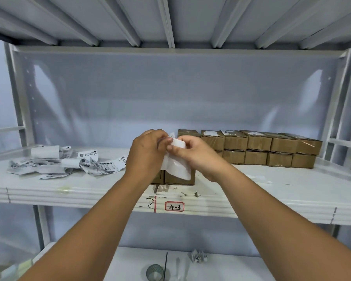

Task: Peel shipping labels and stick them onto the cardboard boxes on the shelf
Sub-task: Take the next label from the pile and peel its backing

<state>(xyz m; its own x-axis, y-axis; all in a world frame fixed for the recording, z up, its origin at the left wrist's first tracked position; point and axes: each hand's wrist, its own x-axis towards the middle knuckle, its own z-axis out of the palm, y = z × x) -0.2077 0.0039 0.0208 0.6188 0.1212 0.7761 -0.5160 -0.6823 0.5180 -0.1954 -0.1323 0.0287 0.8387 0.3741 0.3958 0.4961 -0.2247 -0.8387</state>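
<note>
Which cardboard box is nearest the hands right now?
The box at the front edge of the shelf, directly beneath the label held by left hand and right hand; the others sit stacked two-high at back right.

Illumination was bright, cool and even, with only faint shadow beneath the stacked boxes (257, 142). Broad soft glare patches lay on the back panel (170, 94) at upper left and upper right; the source was out of frame, possibly behind the camera. Wide-angle distortion bowed the shelf edge (49, 196) and tilted the uprights (24, 118) at both borders. The held label (178, 167) at centre washed out to plain white. The lower corners were blurred.
</note>
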